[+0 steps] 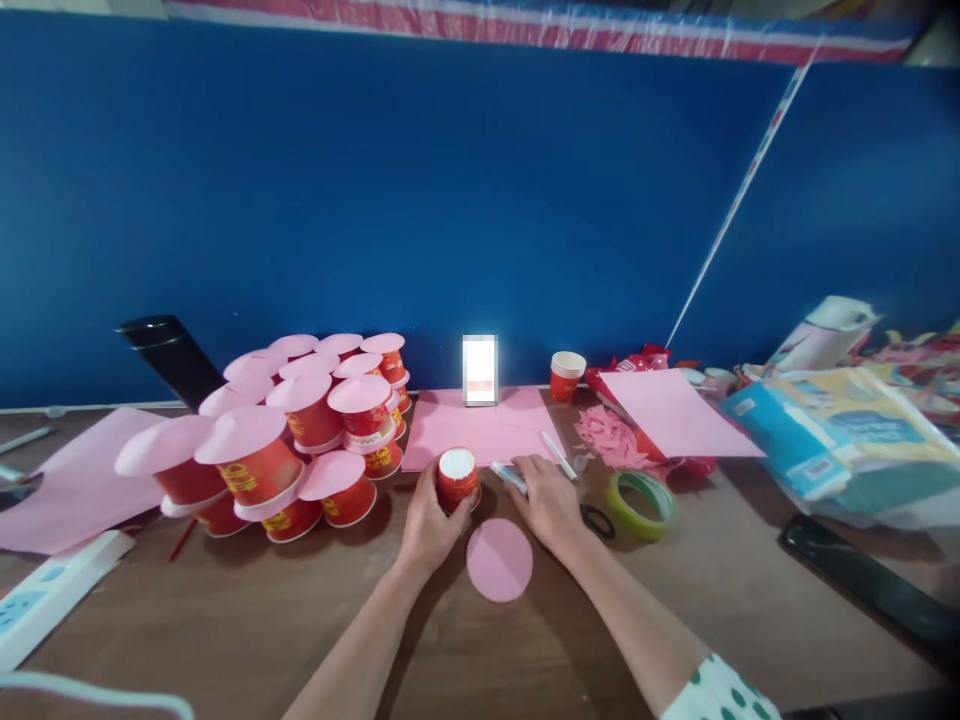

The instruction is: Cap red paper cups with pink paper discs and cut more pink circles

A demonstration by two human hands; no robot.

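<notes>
My left hand (pixel 426 522) is wrapped round a red paper cup (pixel 456 490) that stands upside down, its white base facing up. My right hand (pixel 551 505) has its fingers closed on a short white tube (pixel 510 477), partly hidden under them. Between my forearms a round pink paper disc (pixel 499 560) lies flat on the table. Left of my hands, red cups (pixel 259 478) topped with pink discs (pixel 306 391) are stacked in layers. Beyond my hands are pink paper sheets (pixel 439 425) with a white pen (pixel 556 452) at their right edge.
A lit phone (pixel 480 370) leans at the blue partition (pixel 480 200). Rightward are nested cups (pixel 567 380), pink scraps (pixel 611 435), green tape (pixel 641 505), a black ring-shaped handle (pixel 598 520), a plastic pack (pixel 840 430) and a long black object (pixel 870 580). A power strip (pixel 64 595) lies left.
</notes>
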